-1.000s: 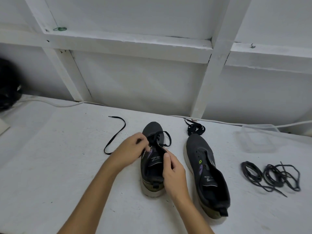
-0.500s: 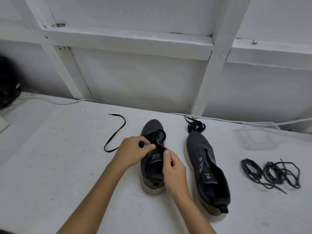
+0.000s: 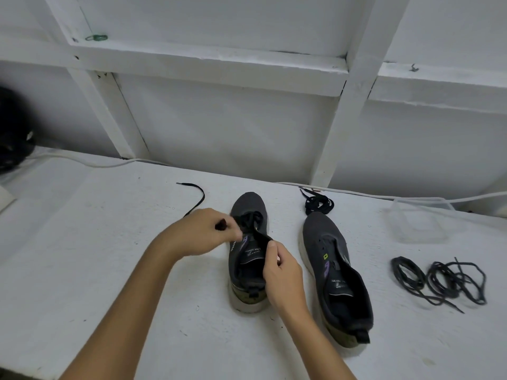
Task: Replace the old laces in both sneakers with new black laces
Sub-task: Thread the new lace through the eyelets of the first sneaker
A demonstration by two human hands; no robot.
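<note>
While the left sneaker (image 3: 248,253) stands on the white desk (image 3: 96,256) with its toe pointing at the wall, both hands work at its throat. The left hand (image 3: 203,231) is curled round a black lace (image 3: 248,219), a dark bit of which shows between its fingers; the lace loops over the front eyelets, and its free end (image 3: 196,197) trails across the desk to the left. The right hand (image 3: 282,272) pinches the right edge of the shoe's opening between thumb and fingers. Just to the right, apart from the hands, lies the right sneaker (image 3: 334,275), unlaced, its toe also toward the wall. A small black lace bundle (image 3: 319,204) sits just beyond its toe. Farther right, two loose coils of dark laces (image 3: 439,279) lie side by side on the desk, and behind them stands a clear plastic box (image 3: 422,218). A white cable (image 3: 82,161) runs along the foot of the wall.
</note>
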